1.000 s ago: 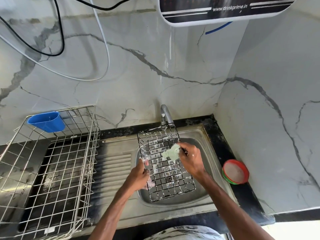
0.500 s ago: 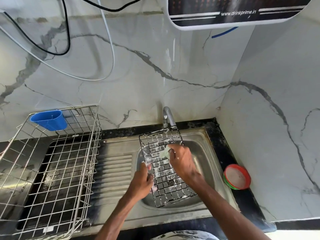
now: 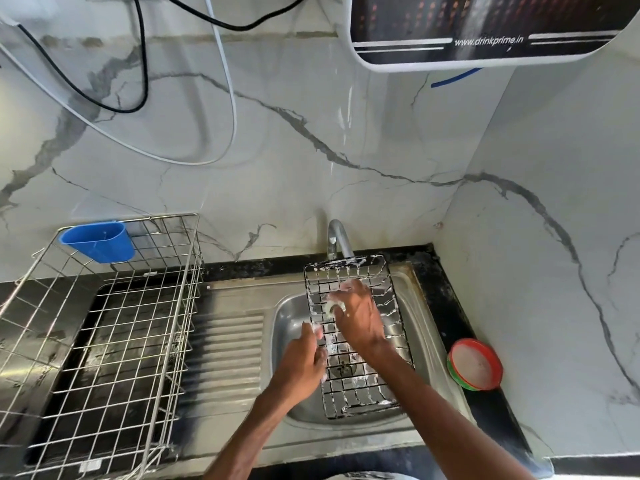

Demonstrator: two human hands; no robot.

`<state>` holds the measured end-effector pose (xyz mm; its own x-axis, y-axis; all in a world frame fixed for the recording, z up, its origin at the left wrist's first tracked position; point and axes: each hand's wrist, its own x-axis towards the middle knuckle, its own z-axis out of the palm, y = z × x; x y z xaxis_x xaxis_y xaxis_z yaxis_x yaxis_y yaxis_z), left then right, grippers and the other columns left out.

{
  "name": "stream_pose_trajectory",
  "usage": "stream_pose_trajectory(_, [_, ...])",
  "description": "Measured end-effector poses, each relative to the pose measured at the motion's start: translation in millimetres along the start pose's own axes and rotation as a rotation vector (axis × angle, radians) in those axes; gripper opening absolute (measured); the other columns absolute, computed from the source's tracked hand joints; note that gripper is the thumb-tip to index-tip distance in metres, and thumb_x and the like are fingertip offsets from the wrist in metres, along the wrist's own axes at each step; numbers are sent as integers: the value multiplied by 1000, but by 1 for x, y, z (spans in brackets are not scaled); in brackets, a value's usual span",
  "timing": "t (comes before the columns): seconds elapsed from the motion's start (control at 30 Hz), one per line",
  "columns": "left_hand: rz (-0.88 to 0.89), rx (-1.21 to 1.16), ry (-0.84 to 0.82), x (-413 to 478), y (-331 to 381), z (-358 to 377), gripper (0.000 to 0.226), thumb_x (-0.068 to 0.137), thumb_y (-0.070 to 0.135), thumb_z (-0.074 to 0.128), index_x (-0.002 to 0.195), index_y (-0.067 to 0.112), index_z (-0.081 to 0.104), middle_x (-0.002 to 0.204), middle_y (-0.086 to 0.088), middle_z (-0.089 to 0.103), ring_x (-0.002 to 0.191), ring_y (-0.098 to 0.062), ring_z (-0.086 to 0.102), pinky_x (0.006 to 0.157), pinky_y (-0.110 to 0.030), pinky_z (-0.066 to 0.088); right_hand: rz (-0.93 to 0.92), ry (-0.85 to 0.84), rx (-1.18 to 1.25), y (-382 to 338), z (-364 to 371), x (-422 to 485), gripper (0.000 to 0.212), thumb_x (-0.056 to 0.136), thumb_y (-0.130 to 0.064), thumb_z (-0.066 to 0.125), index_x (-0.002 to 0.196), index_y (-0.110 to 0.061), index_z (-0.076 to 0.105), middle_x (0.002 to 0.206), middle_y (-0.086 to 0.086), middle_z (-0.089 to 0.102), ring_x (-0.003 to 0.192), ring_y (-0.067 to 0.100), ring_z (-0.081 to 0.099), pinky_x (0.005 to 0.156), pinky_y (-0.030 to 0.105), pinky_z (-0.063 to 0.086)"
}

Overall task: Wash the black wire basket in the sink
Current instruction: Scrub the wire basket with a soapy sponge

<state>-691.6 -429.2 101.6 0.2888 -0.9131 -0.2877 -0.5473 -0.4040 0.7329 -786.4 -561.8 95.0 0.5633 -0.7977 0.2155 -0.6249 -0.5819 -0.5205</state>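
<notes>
- Your right hand (image 3: 358, 318) has its fingers curled over a pale scrub pad (image 3: 331, 306) and presses it onto the mesh of the black wire basket (image 3: 360, 393), toward the far half.
- Your left hand (image 3: 303, 367) grasps the basket's left rim, fingers wrapped over the wire, foam on the fingertips.
- The basket sits inside the steel sink (image 3: 291, 323), lengthwise. Its far end is raised against the faucet (image 3: 337, 237) and its near end is low in the basin. White suds coat much of the wire.
- The ribbed drainboard (image 3: 228, 344) adjoins the basin on the left.
- A steel dish rack (image 3: 104, 323) stands beyond the drainboard, with a blue plastic holder (image 3: 98, 240) hung on its far corner.
- A round tub (image 3: 475, 364) with a red rim rests on the black bench (image 3: 485, 410), right of the sink.
- A water purifier (image 3: 485, 29) is mounted on the marble wall above.
</notes>
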Motion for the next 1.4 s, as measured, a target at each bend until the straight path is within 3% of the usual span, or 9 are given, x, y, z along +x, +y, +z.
stream_pose_trajectory(0.2, [26,33,49,1,11,11,29,105,5,51,128,-2,36,73,5,43,54,-3,45,46,-19,37,-199,-121,30,-5,4,4,28,89,10,59,105,-7,75,111,10,67,82,16,68,66,20,58])
stream_pose_trajectory(0.37, [33,49,65,6,13,6,37,106,7,50,138,-1,34,79,4,49,64,-7,53,53,-22,46,-95,-56,80,21,-5,21,28,95,-2,51,115,-8,70,123,10,62,106,25,60,89,37,53])
stream_pose_trajectory(0.53, [34,91,74,8,15,9,47,105,8,51,145,-4,30,74,6,46,60,-5,50,50,-21,44,67,184,13,32,-13,19,29,94,-5,41,100,1,69,101,17,66,75,22,62,62,30,58])
stream_pose_trajectory(0.73, [98,157,55,10,23,13,49,105,9,51,146,-5,29,71,8,45,55,-2,47,46,-18,40,-181,-12,108,-2,-5,12,32,94,-5,40,97,0,71,104,9,68,86,17,68,67,29,61])
stream_pose_trajectory(0.87, [91,138,82,11,19,5,39,102,3,50,138,-8,38,74,6,50,55,-3,49,55,-28,52,-85,65,112,24,-18,20,47,95,-23,33,105,-3,74,112,15,68,90,22,67,72,28,61])
stream_pose_trajectory(1.03, [149,241,169,7,32,10,48,108,12,45,150,-4,30,108,-17,71,95,-23,70,89,-23,39,190,85,-34,46,-12,5,36,92,0,53,126,-9,62,131,15,54,114,36,55,94,51,50])
stream_pose_trajectory(1.2, [147,327,162,6,36,12,48,108,17,45,151,0,29,106,-11,72,100,-19,69,109,-36,33,-45,-36,-17,23,12,-16,38,102,-6,33,110,-9,70,114,8,64,75,8,64,56,15,53])
stream_pose_trajectory(1.27, [148,293,142,7,31,11,52,108,16,47,152,-2,27,105,-14,72,98,-23,70,102,-35,43,-47,-44,-36,29,6,-16,30,100,1,45,112,-12,69,115,5,62,75,6,62,57,10,49])
stream_pose_trajectory(1.4, [167,270,91,6,31,10,54,107,15,47,153,-5,27,79,1,61,74,-14,65,66,-19,47,214,107,-63,57,-17,0,35,90,8,55,121,-6,63,127,21,57,104,34,61,85,44,57])
